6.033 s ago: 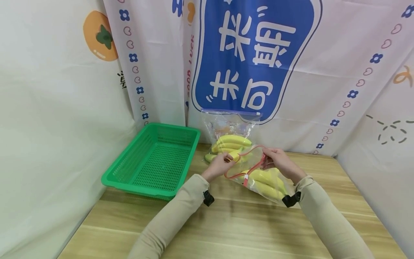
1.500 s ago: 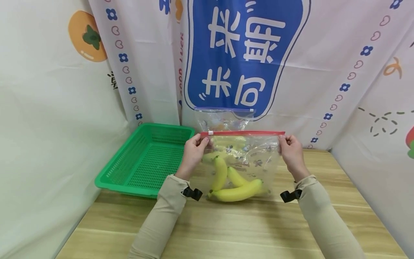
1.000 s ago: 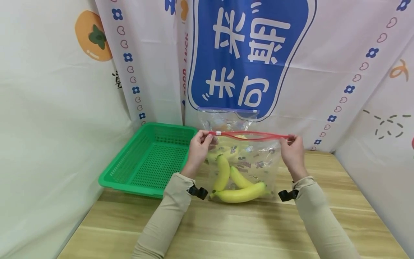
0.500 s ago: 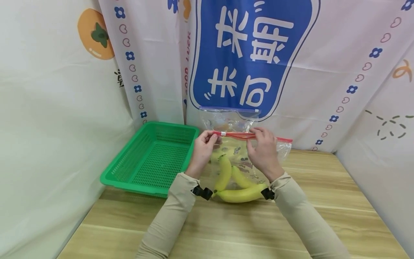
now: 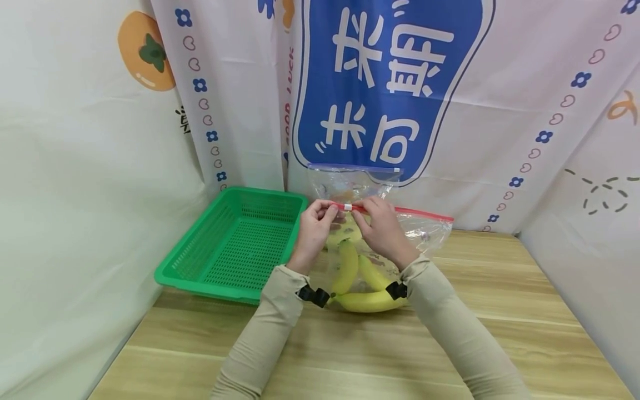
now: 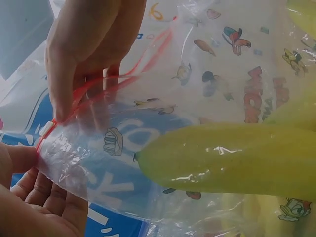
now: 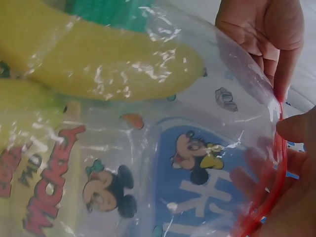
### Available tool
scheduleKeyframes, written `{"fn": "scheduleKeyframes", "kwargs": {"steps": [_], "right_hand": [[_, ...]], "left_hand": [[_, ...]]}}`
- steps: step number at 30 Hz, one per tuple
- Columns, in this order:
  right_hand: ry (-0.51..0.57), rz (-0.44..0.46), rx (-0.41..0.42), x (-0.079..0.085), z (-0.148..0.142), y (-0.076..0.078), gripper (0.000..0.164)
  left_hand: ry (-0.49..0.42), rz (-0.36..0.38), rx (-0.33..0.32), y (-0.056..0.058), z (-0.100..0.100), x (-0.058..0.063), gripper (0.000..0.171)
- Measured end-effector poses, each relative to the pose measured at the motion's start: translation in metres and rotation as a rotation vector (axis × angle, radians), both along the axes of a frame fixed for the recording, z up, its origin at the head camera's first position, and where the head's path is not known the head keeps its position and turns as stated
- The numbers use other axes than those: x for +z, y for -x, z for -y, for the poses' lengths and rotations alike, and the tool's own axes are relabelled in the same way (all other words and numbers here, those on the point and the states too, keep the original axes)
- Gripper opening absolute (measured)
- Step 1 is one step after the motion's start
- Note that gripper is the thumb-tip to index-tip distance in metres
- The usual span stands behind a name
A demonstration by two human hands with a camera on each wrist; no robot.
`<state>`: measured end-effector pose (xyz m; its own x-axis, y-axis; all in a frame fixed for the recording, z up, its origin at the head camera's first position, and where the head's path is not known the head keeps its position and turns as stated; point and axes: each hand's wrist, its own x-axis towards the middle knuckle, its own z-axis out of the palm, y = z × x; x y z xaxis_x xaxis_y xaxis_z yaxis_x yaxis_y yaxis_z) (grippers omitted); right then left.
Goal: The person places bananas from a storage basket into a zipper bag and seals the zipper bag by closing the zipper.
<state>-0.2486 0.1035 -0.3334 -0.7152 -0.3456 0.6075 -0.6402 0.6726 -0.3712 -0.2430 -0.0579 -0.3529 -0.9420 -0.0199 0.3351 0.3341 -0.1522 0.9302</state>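
Observation:
A clear zip bag [image 5: 425, 230] with a red zip strip and printed cartoon figures stands upright on the table. Several yellow bananas [image 5: 370, 301] show through its film. My left hand [image 5: 312, 230] pinches the strip's left corner between thumb and fingers. Just right of the white slider [image 5: 348, 206], my right hand [image 5: 382, 230] pinches the red strip, thumb in front and fingers behind. The left wrist view shows the slider [image 6: 48, 129] between both hands' fingertips and the strip's two edges parted beyond it. To the right, the strip hangs free.
A second clear bag [image 5: 350, 176] with a purple strip leans against the backdrop, partly hidden behind the first. A green perforated basket [image 5: 205, 289] stands left of my left hand. The wooden table [image 5: 500, 311] ends at cloth-covered walls on both sides.
Earlier the zip bag lay tilted with its mouth gaping; then it stood upright, held at both ends. My right hand has since moved left along the strip to the slider; my left stays at its corner.

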Motion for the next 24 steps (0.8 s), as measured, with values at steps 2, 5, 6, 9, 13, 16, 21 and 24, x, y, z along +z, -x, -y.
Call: {"fn": "scheduleKeyframes", "kwargs": {"steps": [2, 5, 6, 9, 13, 16, 21, 24], "right_hand": [[0.004, 0.041, 0.012, 0.0022, 0.0028, 0.0005, 0.02], [0.007, 0.08, 0.027, 0.0045, 0.0055, 0.0014, 0.02], [0.007, 0.085, 0.032, 0.0052, 0.0061, 0.0015, 0.02], [0.015, 0.092, 0.042, 0.0063, 0.0076, 0.001, 0.019], [0.013, 0.094, 0.043, 0.0068, 0.0097, -0.0004, 0.017], [-0.008, 0.097, 0.037, 0.0065, 0.0104, -0.0011, 0.016], [-0.034, 0.089, 0.026, 0.0053, 0.0089, -0.0022, 0.016], [-0.041, 0.081, 0.016, 0.0049, 0.0066, -0.0029, 0.017]], "left_hand": [[0.0, 0.004, 0.0, -0.0001, 0.0, -0.0001, 0.017], [-0.008, 0.013, 0.001, -0.0002, -0.0003, -0.0004, 0.018], [-0.012, 0.017, 0.0, -0.0001, -0.0004, -0.0005, 0.018], [-0.014, 0.021, -0.004, 0.0002, -0.0006, -0.0006, 0.02], [0.014, 0.016, -0.003, -0.0004, 0.0001, -0.0005, 0.022], [0.028, 0.009, 0.008, -0.0006, 0.0005, -0.0009, 0.022], [0.013, -0.009, 0.038, -0.0004, 0.0005, -0.0016, 0.02], [0.004, -0.022, 0.049, -0.0004, 0.0004, -0.0019, 0.021]]}}
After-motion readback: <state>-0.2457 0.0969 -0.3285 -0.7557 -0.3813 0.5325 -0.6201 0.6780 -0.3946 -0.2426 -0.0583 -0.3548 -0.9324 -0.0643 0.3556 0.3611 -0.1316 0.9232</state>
